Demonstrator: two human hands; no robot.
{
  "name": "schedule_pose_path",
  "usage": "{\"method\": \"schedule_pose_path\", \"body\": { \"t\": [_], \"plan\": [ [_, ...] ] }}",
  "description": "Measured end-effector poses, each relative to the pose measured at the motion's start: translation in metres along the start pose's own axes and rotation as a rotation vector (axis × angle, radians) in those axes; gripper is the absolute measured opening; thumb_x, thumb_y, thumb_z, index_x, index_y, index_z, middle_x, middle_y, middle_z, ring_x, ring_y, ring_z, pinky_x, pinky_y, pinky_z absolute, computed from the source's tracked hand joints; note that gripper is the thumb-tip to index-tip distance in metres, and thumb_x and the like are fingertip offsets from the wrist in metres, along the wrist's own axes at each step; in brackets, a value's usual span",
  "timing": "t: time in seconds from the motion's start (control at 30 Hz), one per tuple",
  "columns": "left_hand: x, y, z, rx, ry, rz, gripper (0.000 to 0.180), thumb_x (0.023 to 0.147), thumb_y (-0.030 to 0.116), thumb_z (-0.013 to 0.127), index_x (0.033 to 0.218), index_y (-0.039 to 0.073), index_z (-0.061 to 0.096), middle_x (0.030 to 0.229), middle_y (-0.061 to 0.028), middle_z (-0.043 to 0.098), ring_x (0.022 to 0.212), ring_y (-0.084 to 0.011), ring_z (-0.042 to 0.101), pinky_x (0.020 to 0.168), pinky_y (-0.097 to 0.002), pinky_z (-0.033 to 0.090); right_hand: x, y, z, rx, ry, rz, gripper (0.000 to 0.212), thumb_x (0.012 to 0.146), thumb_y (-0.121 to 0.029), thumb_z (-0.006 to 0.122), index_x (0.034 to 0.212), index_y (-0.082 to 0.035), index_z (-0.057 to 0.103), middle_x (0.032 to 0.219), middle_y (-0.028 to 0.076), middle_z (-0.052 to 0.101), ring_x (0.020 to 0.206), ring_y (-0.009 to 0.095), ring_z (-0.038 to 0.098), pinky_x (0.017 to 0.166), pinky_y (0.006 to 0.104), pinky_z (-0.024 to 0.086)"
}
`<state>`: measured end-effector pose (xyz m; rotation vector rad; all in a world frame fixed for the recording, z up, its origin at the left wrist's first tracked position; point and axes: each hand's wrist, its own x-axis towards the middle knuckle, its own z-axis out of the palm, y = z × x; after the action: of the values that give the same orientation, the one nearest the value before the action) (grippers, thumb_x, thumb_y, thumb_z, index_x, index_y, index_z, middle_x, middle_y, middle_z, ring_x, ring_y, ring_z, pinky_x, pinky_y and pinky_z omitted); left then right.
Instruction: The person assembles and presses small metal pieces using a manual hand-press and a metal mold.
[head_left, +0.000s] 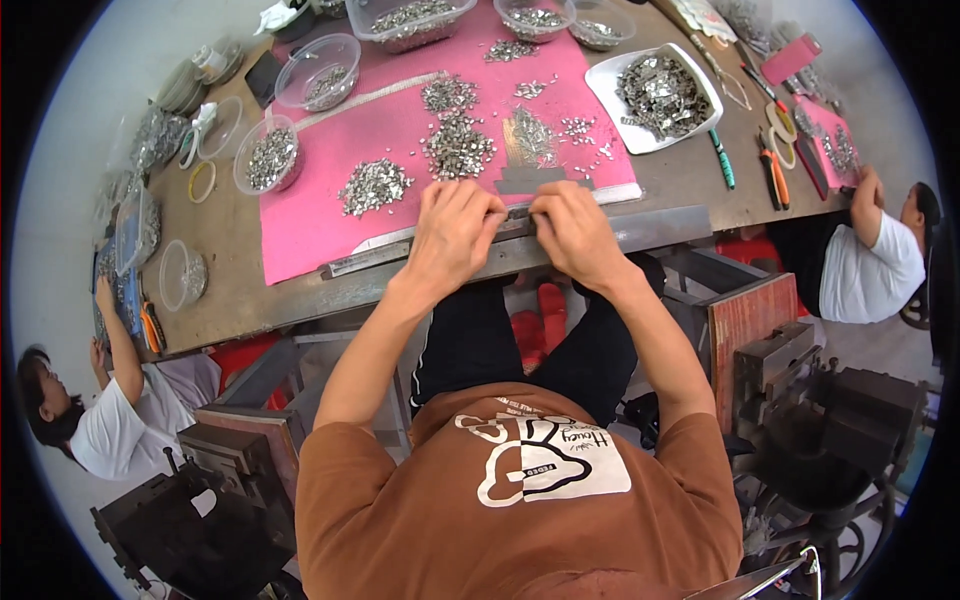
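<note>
My left hand (452, 238) and my right hand (578, 236) rest side by side at the table's front edge, fingers bent and pinched together. Between them lies a dark narrow metal strip (516, 222), set along a long metal bar (375, 262) on the edge. Whatever the fingertips hold is too small or too hidden to make out. Just beyond my hands, on a pink mat (320, 225), are a heap of small silvery metal pieces (375, 186), a darker heap of metal pieces (458, 150) and a scatter of thin metal pins (535, 138). A flat grey piece (530, 179) lies nearest my right fingers.
A white dish (598, 88) of metal bits stands at the mat's right. Clear plastic tubs (240, 165) line the left and far sides. Orange-handled pliers (775, 180) and a green marker (722, 160) lie right. Co-workers sit at both ends, one in a white shirt (870, 270).
</note>
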<state>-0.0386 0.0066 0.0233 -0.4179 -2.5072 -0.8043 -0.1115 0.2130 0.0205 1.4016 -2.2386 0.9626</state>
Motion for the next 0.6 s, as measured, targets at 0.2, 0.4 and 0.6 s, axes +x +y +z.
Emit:
{"method": "schedule_pose_path", "body": {
  "t": [0.2,0.4,0.6],
  "plan": [
    [-0.0031,0.0041,0.0008,0.02,0.015,0.014,0.013,0.083,0.005,0.074,0.092,0.004,0.064,0.091,-0.0092,0.059,0.088,-0.03,0.059,0.084,-0.0417,0.046,0.0102,-0.0078,0.0077,-0.156,-0.141,-0.119,0.02,0.081,0.001,0.065,0.1,-0.001,0.058,0.099,0.013,0.057,0.089,0.031,0.058,0.079,0.041,0.047],
    [-0.0052,-0.0006,0.0036,-0.073,0.024,-0.019,0.012,0.085,0.0,0.07,0.096,0.002,0.066,0.09,-0.011,0.06,0.088,-0.0312,0.06,0.083,-0.0423,0.047,0.0088,-0.0049,0.0106,-0.214,-0.156,-0.147,0.02,0.081,-0.001,0.065,0.1,-0.001,0.059,0.096,0.013,0.057,0.087,0.03,0.058,0.078,0.0402,0.047],
    [-0.0092,0.0047,0.0082,-0.071,0.07,-0.123,0.013,0.089,0.0,0.064,0.101,0.002,0.068,0.089,-0.0109,0.061,0.087,-0.0317,0.059,0.089,-0.0435,0.046,0.0053,-0.0044,0.0063,-0.163,-0.133,-0.138,0.021,0.082,-0.002,0.066,0.102,0.0,0.061,0.1,0.013,0.059,0.092,0.03,0.06,0.082,0.0398,0.048]
  ]
}}
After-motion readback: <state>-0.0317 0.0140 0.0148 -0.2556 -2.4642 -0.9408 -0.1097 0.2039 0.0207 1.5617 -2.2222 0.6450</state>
